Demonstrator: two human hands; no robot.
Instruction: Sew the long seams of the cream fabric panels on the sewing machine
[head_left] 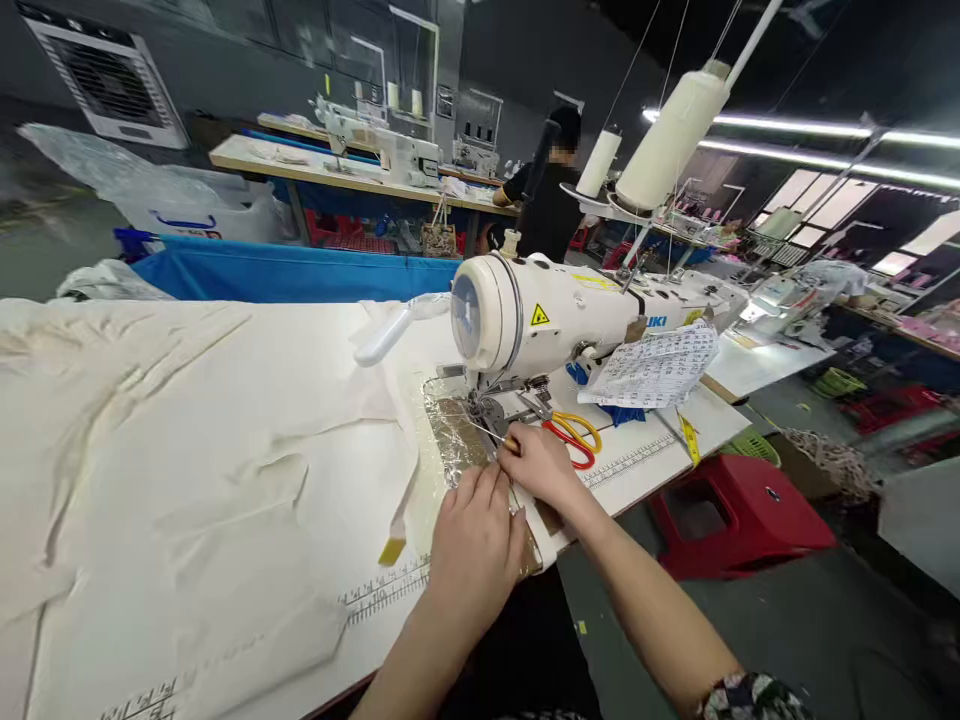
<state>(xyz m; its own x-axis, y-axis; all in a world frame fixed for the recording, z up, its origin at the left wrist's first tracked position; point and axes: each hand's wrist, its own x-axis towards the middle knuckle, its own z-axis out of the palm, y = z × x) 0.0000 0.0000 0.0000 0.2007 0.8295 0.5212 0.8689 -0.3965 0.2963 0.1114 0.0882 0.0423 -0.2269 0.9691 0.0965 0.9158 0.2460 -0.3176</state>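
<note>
My right hand (pixel 541 462) is closed around the brown handle of a thin, pointed awl (pixel 489 430). The awl's metal shaft reaches left toward the needle area of a white sewing machine (pixel 547 305). My left hand (pixel 480 540) lies palm down in front of the presser foot, fingers stretched out, its fingertips close to my right hand. Whatever lies beneath those fingers is hidden. Clear tape covers a brown patch (pixel 452 435) on the bed beside the foot. Scissors (pixel 574 440) with red and yellow handles rest just beyond my right hand.
Cream fabric (pixel 225 480) spreads over the table's left side. A handwritten sheet (pixel 652 365) hangs on the machine, with a yellow tape measure (pixel 688 440) near the edge. Thread cones (pixel 671 135) stand above. A red stool (pixel 742 515) is at right; a person (pixel 551 190) sits beyond.
</note>
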